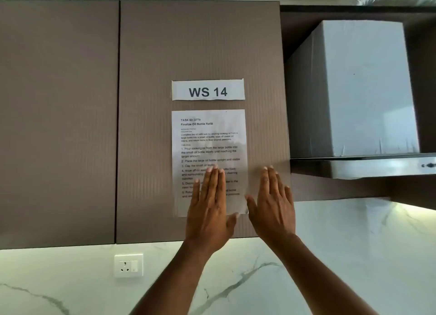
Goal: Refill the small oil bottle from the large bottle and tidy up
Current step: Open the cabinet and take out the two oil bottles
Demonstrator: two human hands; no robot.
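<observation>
Neither oil bottle is in view. I look up at a brown wall cabinet door (200, 43). A printed task sheet (208, 137) hangs on it under a white label reading "WS 14" (208, 90). My left hand (210, 203) is raised flat with its back to me, fingers together, covering the lower part of the sheet. My right hand (273, 201) is held flat beside it, over the sheet's right edge and the door. Both hands hold nothing.
A second cabinet door (59, 125) is to the left. A steel range hood (358, 102) juts out at the right. Below the cabinets runs a white marble backsplash (354, 255) with a wall socket (128, 265).
</observation>
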